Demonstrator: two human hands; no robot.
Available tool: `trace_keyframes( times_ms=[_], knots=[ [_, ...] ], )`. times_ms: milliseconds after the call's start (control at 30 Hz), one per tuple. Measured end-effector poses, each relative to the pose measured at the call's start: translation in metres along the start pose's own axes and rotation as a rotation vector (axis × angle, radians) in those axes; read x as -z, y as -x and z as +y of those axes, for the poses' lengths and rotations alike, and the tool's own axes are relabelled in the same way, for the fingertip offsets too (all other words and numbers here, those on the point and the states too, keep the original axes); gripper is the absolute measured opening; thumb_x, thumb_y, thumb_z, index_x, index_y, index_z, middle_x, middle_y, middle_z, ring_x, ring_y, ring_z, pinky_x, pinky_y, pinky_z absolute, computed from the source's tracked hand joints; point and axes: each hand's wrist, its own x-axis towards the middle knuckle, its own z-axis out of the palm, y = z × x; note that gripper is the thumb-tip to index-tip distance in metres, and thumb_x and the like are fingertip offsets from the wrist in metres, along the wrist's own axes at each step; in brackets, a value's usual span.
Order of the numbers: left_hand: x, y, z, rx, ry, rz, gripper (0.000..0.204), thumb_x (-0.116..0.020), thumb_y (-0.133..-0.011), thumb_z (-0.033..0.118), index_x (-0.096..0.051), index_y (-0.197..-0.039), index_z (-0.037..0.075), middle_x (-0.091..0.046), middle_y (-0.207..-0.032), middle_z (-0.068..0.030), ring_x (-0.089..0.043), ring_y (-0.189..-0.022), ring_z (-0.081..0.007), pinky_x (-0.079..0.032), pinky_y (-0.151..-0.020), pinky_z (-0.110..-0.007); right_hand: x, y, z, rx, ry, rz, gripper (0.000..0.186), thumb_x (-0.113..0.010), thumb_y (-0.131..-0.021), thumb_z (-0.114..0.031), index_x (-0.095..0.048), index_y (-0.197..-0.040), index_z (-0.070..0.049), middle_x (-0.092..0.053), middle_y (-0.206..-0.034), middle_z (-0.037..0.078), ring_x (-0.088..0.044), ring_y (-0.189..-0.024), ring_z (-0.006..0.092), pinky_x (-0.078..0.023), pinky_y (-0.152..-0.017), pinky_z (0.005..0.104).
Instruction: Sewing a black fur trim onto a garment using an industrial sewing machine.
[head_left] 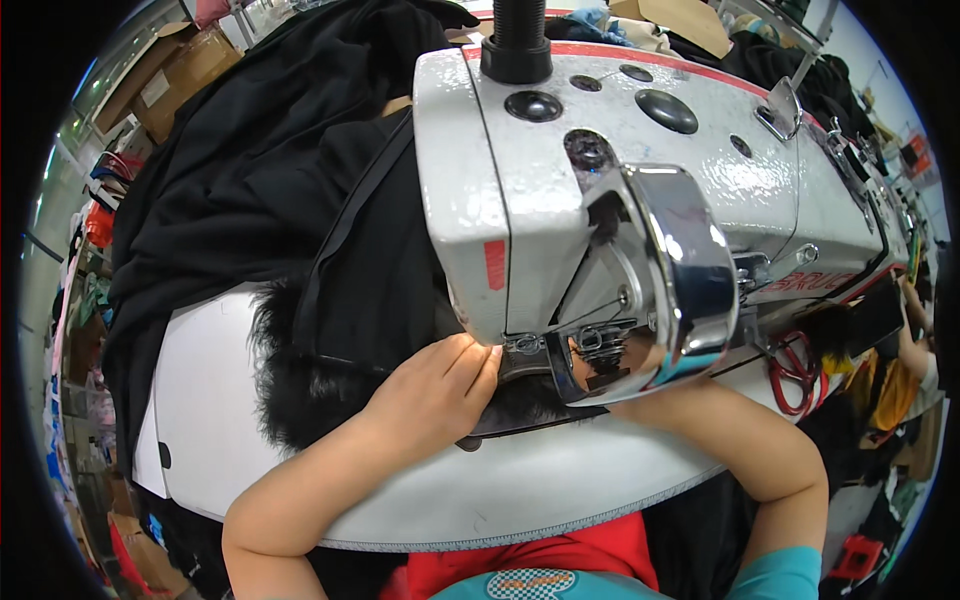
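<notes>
A white sewing machine (540, 215) with a shiny chrome guard (690, 270) stands over black cloth (375, 260) edged with black fur (305, 390). Beside the machine's needle area, my left hand (440, 390) is closed on the black cloth, fingers pressed together and their tips close under the machine head. My right hand (635, 405) reaches in behind the chrome guard from the right. Only its edge and wrist show, so its fingers and whatever they touch are hidden.
A large heap of black fabric (230, 190) spreads over the left of the white table (400, 505), whose curved front edge carries a measuring tape (560, 535). Red cord (795, 375) hangs at the right. Cardboard boxes (185, 75) stand at the back left. Another person's arm (915, 345) shows far right.
</notes>
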Motion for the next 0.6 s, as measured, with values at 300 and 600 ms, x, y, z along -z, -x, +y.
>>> trace_keyframes(
  times_ms=[300, 600],
  knots=[
    [-0.002, -0.001, -0.001, 0.024, 0.073, 0.041, 0.027, -0.055, -0.069, 0.005, -0.055, -0.093, -0.006, -0.046, -0.08, -0.0072, -0.049, -0.081, -0.0187, -0.046, -0.069, -0.026, -0.009, -0.019, -0.003, -0.565, -1.014, -0.175, 0.031, -0.045, -0.082, -0.027, -0.05, -0.102, -0.005, -0.053, -0.102, 0.011, -0.05, -0.096, 0.0218, -0.039, -0.084, 0.0342],
    [-0.014, -0.005, 0.004, 0.095, 0.164, 0.073, 0.022, -0.055, -0.07, 0.004, -0.055, -0.091, -0.004, -0.044, -0.079, -0.0066, -0.049, -0.079, -0.0195, -0.045, -0.069, -0.028, -0.027, 0.006, 0.0, -0.643, -0.898, -0.186, 0.023, -0.048, -0.079, -0.028, -0.057, -0.095, -0.013, -0.059, -0.084, 0.011, -0.058, -0.075, 0.0245, -0.046, -0.069, 0.036]
  ],
)
